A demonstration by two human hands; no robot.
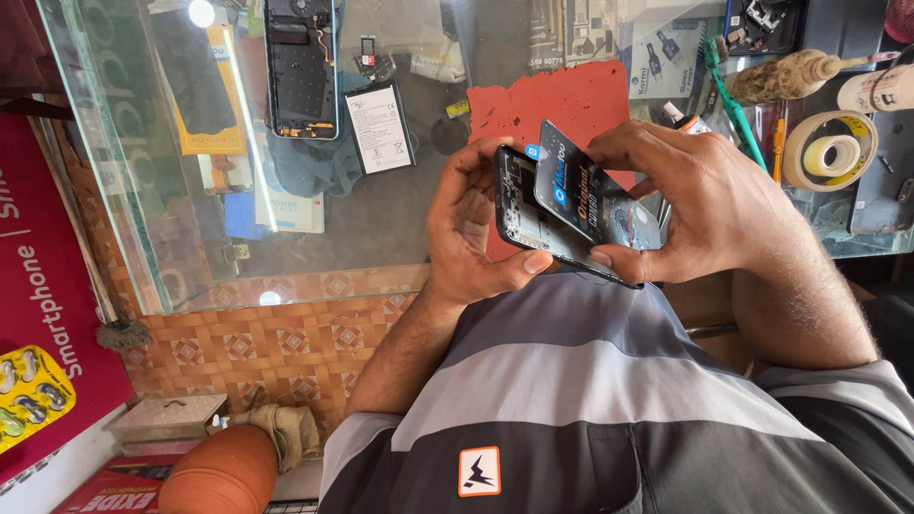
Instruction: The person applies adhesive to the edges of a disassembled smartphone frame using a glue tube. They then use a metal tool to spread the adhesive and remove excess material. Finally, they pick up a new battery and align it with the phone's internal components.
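My left hand (466,228) grips the left end of a black phone (522,211) with its back cover off, thumb along the lower edge. My right hand (700,205) holds a flat dark battery (583,190) with a blue label, tilted over the phone's open back; its index finger lies on the top edge and its thumb under the phone's lower edge. Both hands hover above my grey striped shirt, in front of a glass counter (381,228). The phone's right end is hidden by the battery and my right hand.
On the glass counter lie a second opened phone (301,67), a white-labelled battery (379,127), a red mat (562,100), a green toothbrush (728,95), tape rolls (828,152) and a brush (790,74). A clay pot (224,471) sits below left.
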